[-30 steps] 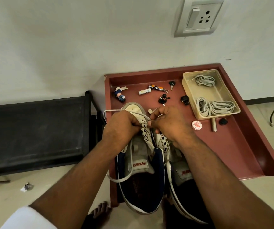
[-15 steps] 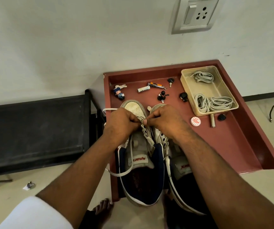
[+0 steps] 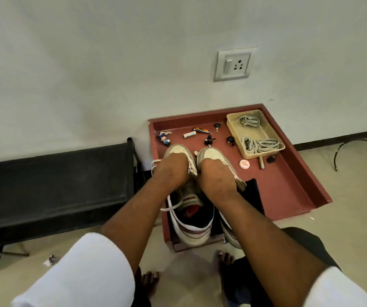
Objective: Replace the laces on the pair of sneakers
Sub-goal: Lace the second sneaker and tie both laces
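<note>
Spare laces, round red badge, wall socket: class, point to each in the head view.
Spare laces (image 3: 260,145), head view: middle of the larger grey bundle in the beige tray.
Round red badge (image 3: 244,163), head view: its printed face.
Wall socket (image 3: 234,65), head view: the plate between switch and holes.

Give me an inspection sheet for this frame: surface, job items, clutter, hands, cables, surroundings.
Surface: red-brown tray on the floor against the wall.
Job's things: left sneaker and right sneaker side by side, toes to the wall; a white lace loops loose beside the left one; spare laces bundled in a beige bin.
Clutter: doll keychain, battery, keys, round red badge.
Hands: left hand and right hand are over the sneakers' lacing; grip hidden behind the knuckles.
Cables: black cable on the floor at right.
Surroundings: wall socket, black bench, bare feet.
</note>
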Available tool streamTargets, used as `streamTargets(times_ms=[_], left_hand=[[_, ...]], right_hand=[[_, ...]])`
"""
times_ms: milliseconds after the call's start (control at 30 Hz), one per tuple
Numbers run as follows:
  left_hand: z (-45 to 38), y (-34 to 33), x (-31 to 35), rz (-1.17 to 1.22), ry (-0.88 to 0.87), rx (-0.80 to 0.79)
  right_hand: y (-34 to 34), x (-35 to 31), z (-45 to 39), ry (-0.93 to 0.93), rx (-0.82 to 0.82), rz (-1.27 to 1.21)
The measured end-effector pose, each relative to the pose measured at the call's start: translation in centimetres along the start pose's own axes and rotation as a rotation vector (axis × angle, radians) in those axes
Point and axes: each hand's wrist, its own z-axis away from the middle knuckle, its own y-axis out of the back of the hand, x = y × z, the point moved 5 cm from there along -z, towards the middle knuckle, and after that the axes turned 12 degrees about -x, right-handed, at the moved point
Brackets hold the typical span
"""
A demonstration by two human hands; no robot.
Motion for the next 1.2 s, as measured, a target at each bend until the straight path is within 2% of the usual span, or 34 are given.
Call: streamTargets(times_ms=[100, 200, 300, 367, 467, 533, 600, 733, 833, 867, 933, 1000, 1067, 1200], left_hand=[[4.0, -0.4, 0.3, -0.110, -0.051, 0.041], [9.6, -1.8, 1.6, -0.235, -0.189, 0.086], [14.2, -4.7, 2.1, -0.239, -0.294, 0.005], [15.0, -5.1, 0.6, -0.097, -0.227, 0.021], [14.7, -3.5, -2.3, 0.177, -0.104, 0.171], [14.3, -3.2, -3.0, 0.255, -0.078, 0.201], [14.0, -3.4, -3.0, 0.295, -0.078, 0.224], [13.4, -4.6, -3.5, 0.536, -0.111, 0.273], [13.3, -5.4, -5.8, 0.855, 0.056, 0.340], [13.3, -5.9, -6.7, 0.976, 0.148, 0.309], [13.3, -7.3, -7.1, 1.246, 0.272, 0.127], [13.0, -7.8, -6.4, 1.431, 0.272, 0.022], [12.4, -7.7, -5.9, 1.538, 0.246, 0.087], [12.0, -7.2, -5.8, 1.683, 0.241, 0.318]], right_hand=[[-0.2, -0.3, -0.1, -0.006, 0.019, 0.003], [0.1, -0.5, 0.1, 0.012, 0.068, -0.035], [-0.1, -0.4, 0.2, 0.036, 0.082, -0.119], [-0.1, -0.1, 0.3, 0.100, 0.039, -0.199], [0.6, -0.3, 2.8, 0.351, -0.032, -0.353], [0.1, -0.4, 5.3, 0.525, -0.125, -0.396], [-1.1, -0.2, 6.9, 0.609, -0.174, -0.380], [-1.9, 0.2, 7.0, 0.651, 0.033, -0.327], [-1.7, 0.4, 7.0, 0.632, 0.108, -0.511], [-1.6, 0.7, 7.0, 0.599, 0.122, -0.584], [-1.5, 0.9, 7.0, 0.561, 0.134, -0.675], [-1.8, 0.9, 6.9, 0.558, 0.143, -0.705], [-1.9, 0.8, 6.9, 0.561, 0.174, -0.690], [-1.6, 0.5, 7.2, 0.589, 0.205, -0.710]])
